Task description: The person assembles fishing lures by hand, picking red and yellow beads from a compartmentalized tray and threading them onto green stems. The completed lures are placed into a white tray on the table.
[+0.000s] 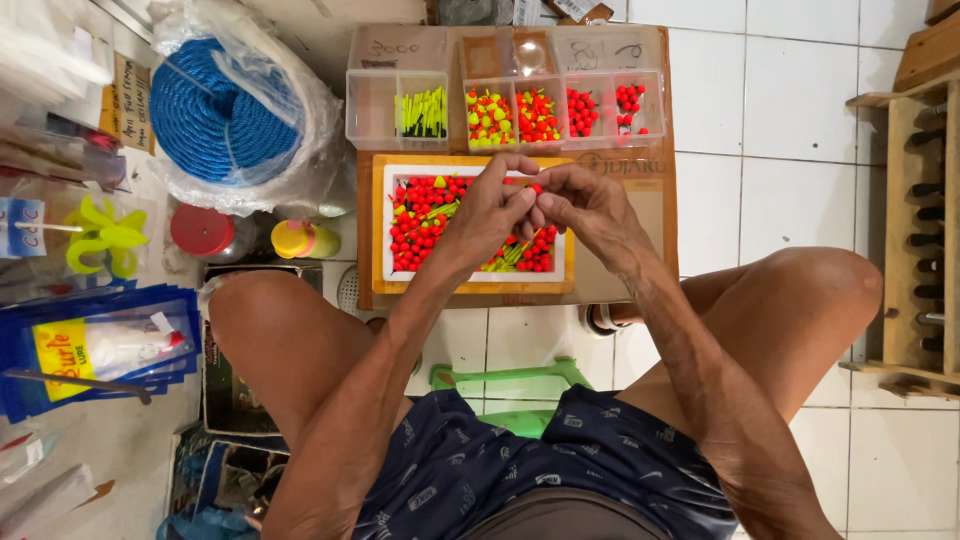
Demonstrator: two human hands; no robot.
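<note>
Head view: the left hand (487,212) and the right hand (585,205) are brought together, fingertips touching, above a white tray (388,225) set in a wooden frame (470,288). A small red bead (536,188) is pinched between the fingers of both hands. The tray is filled with red beads (415,215) and yellow-green sticks (508,255). Just behind it, a clear divided box (372,108) is seen with sorted red and yellow pieces. A coil of blue rope (215,110) lies well to the left.

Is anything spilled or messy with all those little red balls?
Nothing looks spilled. The small red round beads stay inside the white wooden-framed tray, and the clear plastic compartment boxes hold sorted pieces. Both hands meet above the tray.
</note>
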